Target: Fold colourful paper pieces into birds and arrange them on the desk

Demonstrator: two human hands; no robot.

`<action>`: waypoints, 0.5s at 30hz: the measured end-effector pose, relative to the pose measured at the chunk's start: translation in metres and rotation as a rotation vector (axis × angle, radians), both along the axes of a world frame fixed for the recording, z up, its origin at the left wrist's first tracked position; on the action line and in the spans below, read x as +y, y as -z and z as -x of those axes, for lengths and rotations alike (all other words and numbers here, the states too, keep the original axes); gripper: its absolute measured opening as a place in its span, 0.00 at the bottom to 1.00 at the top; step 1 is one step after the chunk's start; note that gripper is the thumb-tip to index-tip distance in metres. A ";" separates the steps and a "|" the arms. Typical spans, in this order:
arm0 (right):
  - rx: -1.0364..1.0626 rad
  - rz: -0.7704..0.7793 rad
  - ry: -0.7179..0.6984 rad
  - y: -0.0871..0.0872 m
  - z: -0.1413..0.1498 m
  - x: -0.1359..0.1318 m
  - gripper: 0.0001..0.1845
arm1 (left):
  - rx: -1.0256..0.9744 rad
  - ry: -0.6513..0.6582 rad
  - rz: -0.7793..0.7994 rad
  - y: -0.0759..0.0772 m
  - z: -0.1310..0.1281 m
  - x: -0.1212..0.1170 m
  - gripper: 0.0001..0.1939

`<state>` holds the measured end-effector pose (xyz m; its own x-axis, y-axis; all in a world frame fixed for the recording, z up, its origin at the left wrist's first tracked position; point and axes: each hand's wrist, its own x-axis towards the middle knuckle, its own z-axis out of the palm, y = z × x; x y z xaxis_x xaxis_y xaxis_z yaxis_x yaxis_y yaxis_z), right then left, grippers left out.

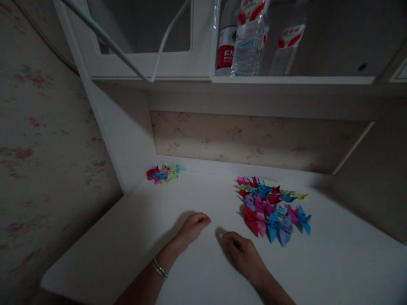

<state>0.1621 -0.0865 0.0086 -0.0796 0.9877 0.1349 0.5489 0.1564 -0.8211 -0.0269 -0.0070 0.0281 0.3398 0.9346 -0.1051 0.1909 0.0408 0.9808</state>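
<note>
My left hand [192, 227] rests over the white desk [190, 195], its fingers loosely curled in and nothing visible in them. A metal bangle [159, 267] circles that wrist. Just to the right, my right hand [242, 253] is also curled closed, with no object showing between thumb and fingers. A gap of bare desk separates the two hands. Beyond my right hand lies a spread of folded paper origami pieces [272, 222] in red, pink, blue, purple and yellow, packed close together in rows. Neither hand touches them. A smaller origami pile [161, 174] sits at the back left corner.
Above the desk, an open shelf [295, 79] holds several plastic bottles [249, 51]. Left of it is a cabinet door [152, 65] with a dark pane. A white lamp-like arm or cable [111, 44] hangs in front. Flowered wallpaper [41, 148] covers the left wall.
</note>
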 end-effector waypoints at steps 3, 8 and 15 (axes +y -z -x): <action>-0.011 -0.006 -0.007 -0.001 0.000 -0.001 0.18 | -0.002 0.005 -0.030 0.000 0.000 0.000 0.17; -0.026 -0.037 -0.036 -0.001 0.004 -0.004 0.17 | 0.004 0.006 -0.037 0.001 -0.001 0.001 0.17; -0.053 -0.052 -0.052 -0.004 0.003 -0.005 0.16 | 0.059 -0.043 -0.012 0.007 0.003 0.010 0.19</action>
<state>0.1587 -0.0918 0.0129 -0.1394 0.9737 0.1804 0.5809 0.2280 -0.7814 -0.0301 0.0033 0.0211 0.2927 0.9496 -0.1124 0.2469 0.0385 0.9683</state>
